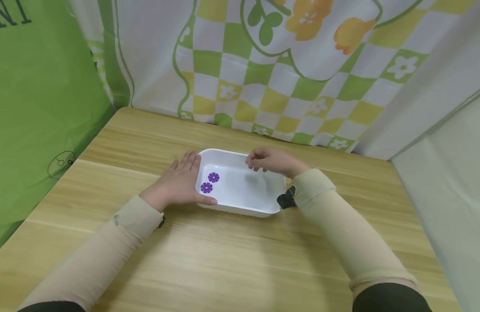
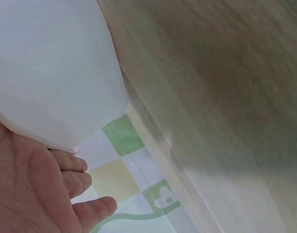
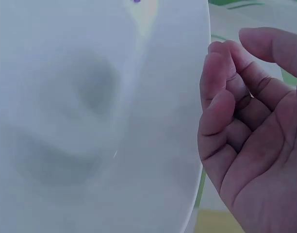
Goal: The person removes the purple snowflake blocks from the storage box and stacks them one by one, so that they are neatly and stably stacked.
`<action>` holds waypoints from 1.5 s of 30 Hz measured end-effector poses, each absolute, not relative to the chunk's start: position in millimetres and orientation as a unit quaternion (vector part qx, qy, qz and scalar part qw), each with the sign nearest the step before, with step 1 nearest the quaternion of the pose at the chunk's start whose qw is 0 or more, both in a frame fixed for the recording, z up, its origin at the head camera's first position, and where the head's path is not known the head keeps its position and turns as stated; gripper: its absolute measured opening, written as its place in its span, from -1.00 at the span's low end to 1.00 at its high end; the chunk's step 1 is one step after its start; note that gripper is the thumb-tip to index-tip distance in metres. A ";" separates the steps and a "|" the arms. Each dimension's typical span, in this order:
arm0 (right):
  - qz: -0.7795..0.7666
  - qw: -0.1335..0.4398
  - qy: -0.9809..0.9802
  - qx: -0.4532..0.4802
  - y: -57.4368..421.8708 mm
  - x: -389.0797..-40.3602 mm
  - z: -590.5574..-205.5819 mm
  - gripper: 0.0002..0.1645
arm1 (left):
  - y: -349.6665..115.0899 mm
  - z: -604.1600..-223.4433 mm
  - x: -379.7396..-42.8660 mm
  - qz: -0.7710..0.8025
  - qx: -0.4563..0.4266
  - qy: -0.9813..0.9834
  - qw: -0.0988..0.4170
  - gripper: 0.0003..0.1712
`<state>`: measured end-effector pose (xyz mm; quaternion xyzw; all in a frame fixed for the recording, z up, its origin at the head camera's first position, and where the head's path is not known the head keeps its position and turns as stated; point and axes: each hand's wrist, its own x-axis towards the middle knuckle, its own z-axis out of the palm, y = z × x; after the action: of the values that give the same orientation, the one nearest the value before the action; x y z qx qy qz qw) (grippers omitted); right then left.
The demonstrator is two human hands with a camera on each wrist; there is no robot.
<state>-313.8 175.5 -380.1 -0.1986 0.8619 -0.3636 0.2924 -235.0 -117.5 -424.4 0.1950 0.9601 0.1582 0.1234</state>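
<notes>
A white plastic tray (image 1: 243, 209) sits on the wooden table. Inside it, at the left end, lie two purple snowflake-shaped discs (image 1: 213, 177), one just behind the other. My left hand (image 1: 179, 182) rests against the tray's left end, fingers straight along the outside and thumb over the near rim. In the left wrist view, the left hand's fingers (image 2: 73, 179) reach past the tray wall. Over the tray's far right side hovers my right hand (image 1: 274, 161). Its fingers are loosely bent, with the thumb apart from them, and nothing shows between them in the right wrist view.
The wooden table (image 1: 193, 260) extends around the tray. Behind its far edge hangs a checked, flowered curtain (image 1: 271, 86), with green cloth (image 1: 40, 108) at left and a pale panel (image 1: 450, 173) at right. A thin dark wire (image 1: 60, 164) shows beyond the left edge.
</notes>
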 end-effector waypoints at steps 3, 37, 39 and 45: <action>-0.347 0.302 0.864 -0.205 157.5 -318.0 -376.9 -0.67 | -117.7 -423.1 -234.6 0.158 0.192 0.960 0.126 0.70; -0.048 0.213 0.924 -0.315 62.0 -316.3 -410.5 -0.88 | -113.7 -417.5 -236.1 0.146 0.202 0.962 0.113 0.70; -0.054 0.209 0.925 -0.313 61.7 -316.5 -411.7 -0.87 | -114.6 -417.4 -236.0 0.146 0.201 0.962 0.111 0.70; -0.072 0.208 0.919 -0.327 65.0 -316.2 -416.3 -0.87 | -117.7 -423.2 -235.2 0.139 0.196 0.964 0.116 0.70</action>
<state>-316.2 65.0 -416.3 -0.3268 0.9190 -0.0722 0.2084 -235.2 -117.7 -423.2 0.1960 0.9637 0.1394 0.1158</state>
